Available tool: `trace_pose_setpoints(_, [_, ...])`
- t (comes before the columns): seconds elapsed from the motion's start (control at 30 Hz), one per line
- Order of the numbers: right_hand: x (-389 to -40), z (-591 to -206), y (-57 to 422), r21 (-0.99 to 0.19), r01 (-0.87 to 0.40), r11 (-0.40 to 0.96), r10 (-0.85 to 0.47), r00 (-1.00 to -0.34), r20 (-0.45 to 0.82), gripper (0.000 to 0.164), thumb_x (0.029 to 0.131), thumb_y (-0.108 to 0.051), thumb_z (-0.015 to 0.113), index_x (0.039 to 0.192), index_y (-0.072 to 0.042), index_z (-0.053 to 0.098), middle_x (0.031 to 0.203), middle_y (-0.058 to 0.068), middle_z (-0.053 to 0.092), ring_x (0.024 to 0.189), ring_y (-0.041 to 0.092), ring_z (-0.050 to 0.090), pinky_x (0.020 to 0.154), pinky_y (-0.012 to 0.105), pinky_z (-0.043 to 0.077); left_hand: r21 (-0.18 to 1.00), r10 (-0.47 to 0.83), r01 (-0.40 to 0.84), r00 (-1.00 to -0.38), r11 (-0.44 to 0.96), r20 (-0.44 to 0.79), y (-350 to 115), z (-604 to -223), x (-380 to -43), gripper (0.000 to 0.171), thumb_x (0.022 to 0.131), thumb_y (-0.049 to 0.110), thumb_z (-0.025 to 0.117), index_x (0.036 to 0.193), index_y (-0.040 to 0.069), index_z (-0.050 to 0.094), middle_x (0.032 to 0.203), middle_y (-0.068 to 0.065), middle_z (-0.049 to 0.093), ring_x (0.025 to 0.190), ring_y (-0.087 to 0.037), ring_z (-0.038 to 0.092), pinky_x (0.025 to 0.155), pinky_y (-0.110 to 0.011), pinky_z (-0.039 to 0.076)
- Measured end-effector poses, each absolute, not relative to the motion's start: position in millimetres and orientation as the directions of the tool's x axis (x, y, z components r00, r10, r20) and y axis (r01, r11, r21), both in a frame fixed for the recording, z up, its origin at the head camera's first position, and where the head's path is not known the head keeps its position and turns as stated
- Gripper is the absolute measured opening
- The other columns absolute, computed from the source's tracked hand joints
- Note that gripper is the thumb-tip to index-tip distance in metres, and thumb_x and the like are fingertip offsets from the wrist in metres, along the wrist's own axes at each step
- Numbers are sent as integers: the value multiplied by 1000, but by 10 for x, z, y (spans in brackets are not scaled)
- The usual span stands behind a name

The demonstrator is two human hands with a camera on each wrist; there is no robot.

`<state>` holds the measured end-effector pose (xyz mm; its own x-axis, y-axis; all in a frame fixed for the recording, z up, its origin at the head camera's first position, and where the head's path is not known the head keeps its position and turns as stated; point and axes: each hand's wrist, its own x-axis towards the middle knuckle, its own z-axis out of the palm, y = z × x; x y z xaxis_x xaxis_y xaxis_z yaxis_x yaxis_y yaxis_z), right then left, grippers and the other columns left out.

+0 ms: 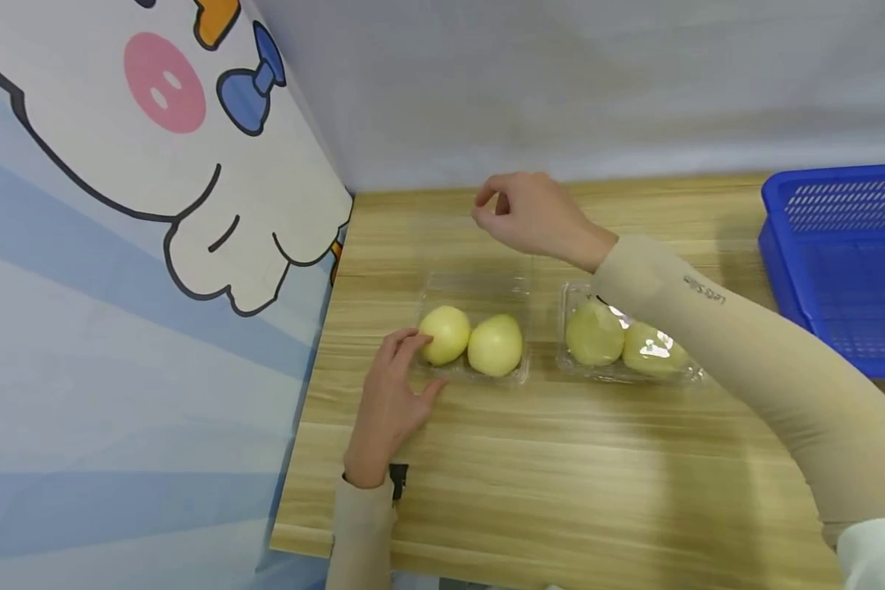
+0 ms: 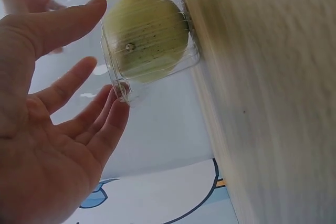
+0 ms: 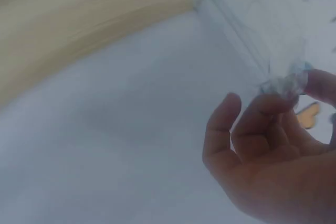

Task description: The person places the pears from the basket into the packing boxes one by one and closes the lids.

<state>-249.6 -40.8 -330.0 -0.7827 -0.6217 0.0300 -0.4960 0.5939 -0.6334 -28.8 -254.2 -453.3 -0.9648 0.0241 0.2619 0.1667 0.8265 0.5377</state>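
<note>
Two yellow-green pears (image 1: 496,345) lie side by side in a clear plastic clamshell box (image 1: 472,378). My left hand (image 1: 394,401) is at the box's left end, fingers spread and fingertips right at its rim. In the left wrist view, the fingertips (image 2: 122,90) meet the box's corner and the thumb lies along its edge, beside a pear (image 2: 149,38). Above the far side of the box, my right hand (image 1: 538,215) pinches the edge of the raised clear lid (image 3: 286,85) between thumb and fingers. The lid itself barely shows in the head view.
Just right of the box stands a second clear box (image 1: 612,374) with two pears (image 1: 594,334) under its lid, partly behind my right sleeve. A blue plastic basket (image 1: 785,246) sits at the table's right. White sheeting rises behind the wooden table (image 1: 560,475), and a cartoon-printed cloth (image 1: 192,369) hangs left.
</note>
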Motion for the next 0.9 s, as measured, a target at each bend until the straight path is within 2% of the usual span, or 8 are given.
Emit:
trace_pose_setpoints(0.1, [-2159,-3304,-315,-590,-581,561,-667,-739,93,30,104,-29,60,116,-8,78,72,2,67,57,16,54,60,32,45,596,-32,123,-970,794,243,-2566,-4548,-255,61,87,14,90,140,4,61,148,-21,53,132,-40,60,105,-55,56])
trace_pose_setpoints(0.17, [-1935,-3362,-257,-551,-634,543,-692,-709,135,28,103,-28,62,113,-8,80,68,0,64,57,14,53,58,31,45,672,-118,71,-965,737,232,-2588,-4562,-214,54,93,10,83,141,3,60,148,-21,55,132,-39,60,104,-54,58])
trace_pose_setpoints(0.27, [-1612,-3518,-166,-494,-687,533,-716,-677,169,25,100,-26,65,109,-8,81,65,-3,62,55,12,52,50,29,44,790,-282,-16,-939,613,199,-2622,-4582,-139,39,104,10,68,141,0,62,140,-20,63,123,-35,67,93,-47,63])
trace_pose_setpoints(0.33, [-1430,-3646,-103,-448,-716,535,-728,-660,184,23,99,-25,68,107,-7,81,64,-5,63,53,10,52,45,28,42,848,-363,-72,-920,524,146,-2636,-4590,-104,33,111,16,57,139,0,63,132,-19,69,112,-34,72,82,-41,65])
trace_pose_setpoints(0.47, [-1189,-3899,9,-361,-749,555,-741,-642,194,23,96,-28,76,107,-8,80,67,-4,68,50,8,55,42,25,41,880,-408,-198,-913,431,-6,-2645,-4602,-105,45,117,34,40,137,3,65,122,-17,75,99,-33,76,67,-33,65])
trace_pose_setpoints(0.63, [-1038,-4145,118,-300,-771,561,-764,-622,170,27,94,-25,79,114,-8,75,67,-4,69,45,3,43,42,21,37,844,-414,-335,-898,418,-152,-2625,-4615,-157,40,114,35,47,126,7,72,110,-14,78,81,-29,76,56,-29,59])
trace_pose_setpoints(0.77, [-984,-4245,167,-287,-796,533,-783,-593,190,34,92,-23,81,120,-7,71,68,-2,69,47,3,39,47,23,42,817,-386,-403,-890,412,-244,-2614,-4597,-219,35,111,34,53,113,7,76,98,-14,79,65,-24,71,52,-26,55])
trace_pose_setpoints(0.9, [-936,-4242,175,-452,-740,497,-765,-620,173,26,100,-13,70,123,0,68,69,-2,63,49,2,39,46,18,39,828,-360,-431,-882,358,-304,-2614,-4572,-300,36,110,30,53,110,3,76,97,-16,78,69,-15,71,54,-27,58])
